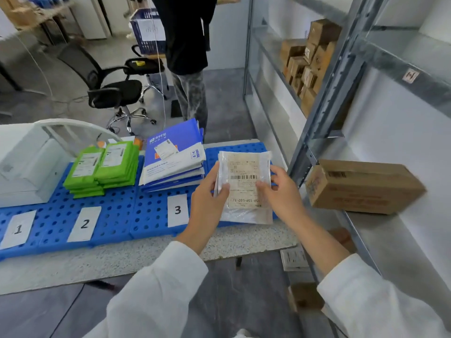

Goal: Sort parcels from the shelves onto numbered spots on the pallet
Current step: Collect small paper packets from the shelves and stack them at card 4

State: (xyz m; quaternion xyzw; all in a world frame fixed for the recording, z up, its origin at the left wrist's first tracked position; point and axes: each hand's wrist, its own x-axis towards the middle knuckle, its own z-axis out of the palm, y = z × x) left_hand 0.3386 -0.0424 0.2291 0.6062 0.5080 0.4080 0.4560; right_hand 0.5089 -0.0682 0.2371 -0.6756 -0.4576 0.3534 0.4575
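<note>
Both hands pinch a thin stack of white, glossy plastic mailer parcels (244, 191): left hand (210, 191) at its left edge, right hand (280, 189) at its right. A beige label (244, 164) with a barcode faces up. The stack is held above the right end of the blue perforated plastic pallet (117, 215).

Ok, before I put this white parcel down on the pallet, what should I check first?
1. Grip: left hand and right hand both hold the white parcel: ok.
2. Its label faces up, barcode shows: ok.
3. Number sign right of sign 3: hidden behind the parcel, cannot tell.
4. Neighbouring blue envelope stack tidy: not ok, fanned out.
5. Single parcel in hand: cannot tell, edges look layered.
</note>
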